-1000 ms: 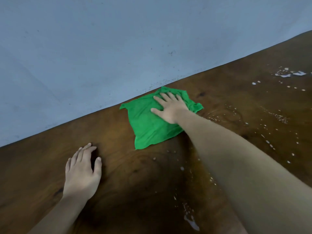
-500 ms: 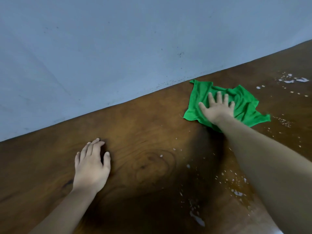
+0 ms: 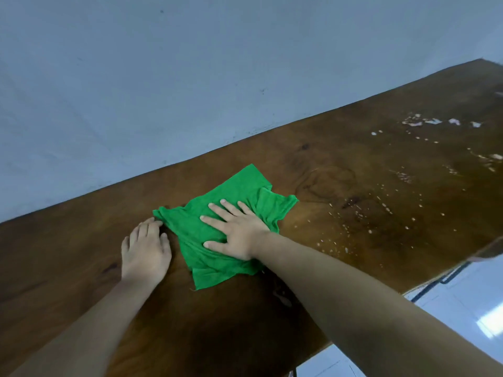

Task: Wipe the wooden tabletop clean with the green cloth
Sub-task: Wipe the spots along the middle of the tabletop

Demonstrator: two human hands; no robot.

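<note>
The fingers [image 3: 227, 206] of the right hand [image 3: 239, 235] lie spread and flat on the green cloth [image 3: 217, 257], pressing it to the wood rather than gripping it; nothing is pinched or bunched in the palm. Half a second ago that same hand had the cloth pushed well out to the right, up near the wall edge and close to the wet patch; now it has dragged it back toward the middle, so the cloth sits rumpled just beside the left hand [image 3: 145, 250]. The left hand's fingers [image 3: 152, 227] rest loosely curled and flat on the bare worktop [image 3: 81, 254], holding nothing, their tips just touching the cloth's near corner. It looks like a bracing hand.

So this is the return leg of a back-and-forth stroke, I'd say. The wood under and left of the cloth looks dark and free of drops. To the right things are far from done: pale droplets [image 3: 381, 205] speckle the surface, and larger white splashes [image 3: 432, 121] sit further along near the wall, well apart from the cloth. A small wet smear [image 3: 283, 297] also shows beside the right forearm.

My guess is the next sweeps need to reach further right each time, or the person will have to step along.
</note>
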